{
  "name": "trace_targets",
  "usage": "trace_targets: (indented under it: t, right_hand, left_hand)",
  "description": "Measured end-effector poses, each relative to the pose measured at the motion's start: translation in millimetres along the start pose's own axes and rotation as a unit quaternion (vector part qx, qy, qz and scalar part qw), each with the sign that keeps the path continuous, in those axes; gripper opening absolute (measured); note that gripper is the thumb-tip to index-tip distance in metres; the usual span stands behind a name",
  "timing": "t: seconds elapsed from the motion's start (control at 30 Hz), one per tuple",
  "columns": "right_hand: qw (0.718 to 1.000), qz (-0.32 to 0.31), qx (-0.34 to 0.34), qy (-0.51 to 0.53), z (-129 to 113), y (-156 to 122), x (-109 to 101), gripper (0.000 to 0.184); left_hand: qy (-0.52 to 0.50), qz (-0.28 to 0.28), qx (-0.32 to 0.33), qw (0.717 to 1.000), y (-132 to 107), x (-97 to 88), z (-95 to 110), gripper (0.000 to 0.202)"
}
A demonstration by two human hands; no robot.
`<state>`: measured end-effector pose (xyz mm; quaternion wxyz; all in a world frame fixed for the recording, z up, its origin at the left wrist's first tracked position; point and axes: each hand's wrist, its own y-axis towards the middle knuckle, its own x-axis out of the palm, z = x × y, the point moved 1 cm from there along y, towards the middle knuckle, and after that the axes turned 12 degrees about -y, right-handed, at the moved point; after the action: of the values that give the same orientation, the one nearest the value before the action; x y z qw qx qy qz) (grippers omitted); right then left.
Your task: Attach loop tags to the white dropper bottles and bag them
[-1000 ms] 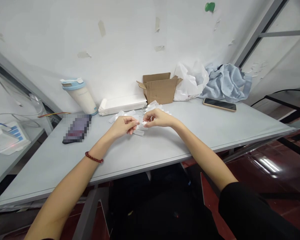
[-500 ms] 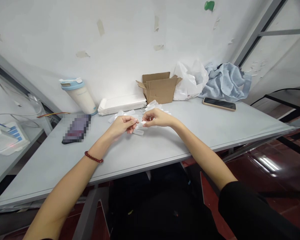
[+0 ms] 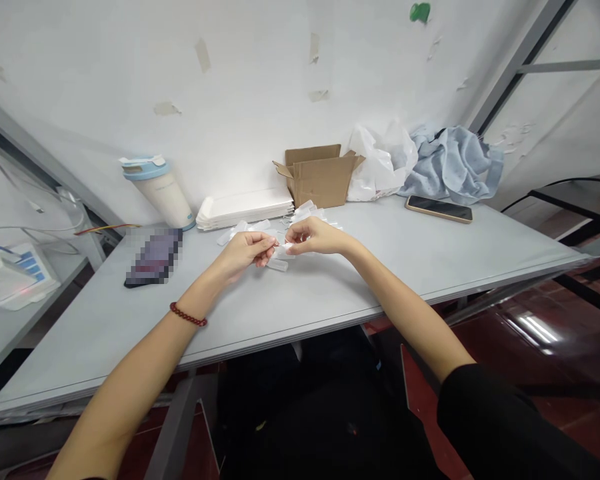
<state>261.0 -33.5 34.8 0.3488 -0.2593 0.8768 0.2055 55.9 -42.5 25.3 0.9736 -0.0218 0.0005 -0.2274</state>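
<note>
Pinched btwn L hand (image 3: pixel 245 252) & R hand (image 3: pixel 316 237): clear plastic piece (image 3: pixel 282 249).

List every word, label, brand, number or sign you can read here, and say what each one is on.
No text here can be read.
Tumbler: faint mark on its side, too small to read.
Dark tablet: screen blurred out, unreadable.
White device at the left edge: blue patches, no legible characters.
Cardboard box and phone: no print shows.
Clear plastic piece pinched by left hand and right hand: no print.
</note>
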Motion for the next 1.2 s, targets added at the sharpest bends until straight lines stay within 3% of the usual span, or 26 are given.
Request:
trace_targets:
  t: [0.77, 1.2]
  right_hand:
    - [1.000, 0.003, 0.004, 0.015, 0, 0, 1, 0.021]
    - [0.998, 0.026, 0.003, 0.054, 3, 3, 9, 0.021]
  left_hand:
    - [-0.021, 0.001, 0.002, 1.000, 0, -0.1, 1, 0.034]
    - [0.055, 0.051, 0.050, 0.996, 0, 9.9, 2, 0.030]
